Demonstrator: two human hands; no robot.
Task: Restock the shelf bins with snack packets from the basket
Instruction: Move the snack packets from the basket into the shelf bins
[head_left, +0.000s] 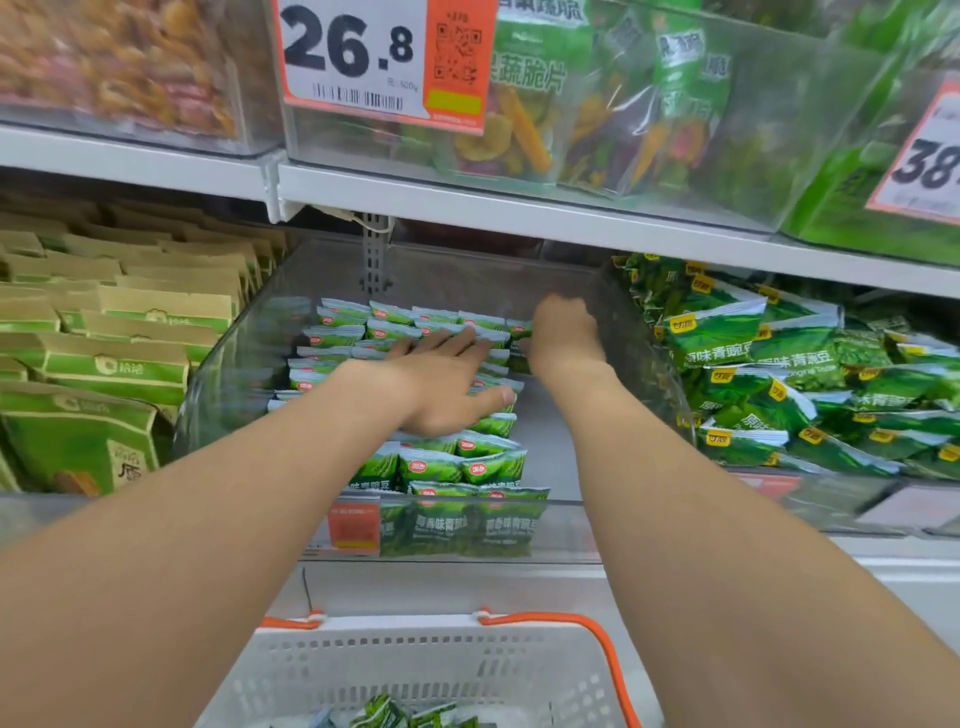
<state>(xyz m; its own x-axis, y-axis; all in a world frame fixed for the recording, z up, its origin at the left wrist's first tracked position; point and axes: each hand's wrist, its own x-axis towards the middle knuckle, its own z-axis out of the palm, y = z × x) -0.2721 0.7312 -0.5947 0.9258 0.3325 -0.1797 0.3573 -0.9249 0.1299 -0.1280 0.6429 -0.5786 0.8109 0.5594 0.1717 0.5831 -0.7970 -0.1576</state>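
Inside middle shelf bin (249, 332): both hands on rows of green snack packets (452, 457).

Bin is clear rigid plastic with rounded corners; packets are small, glossy, pillow-shaped, with crimped ends, stacked in rows on its left half. Left hand (441, 384) lies flat on the packets, grip apart, fingers spread. Right hand (563, 338) is curled at the back row's right end; its fingers are hidden behind the knuckles, so can't tell if that grip is clamped on a packet. White perforated plastic basket (415, 660) with orange handle sits below, cut off by the frame's bottom edge, a few packets visible inside. Upper price tag (384, 57) is blurred.
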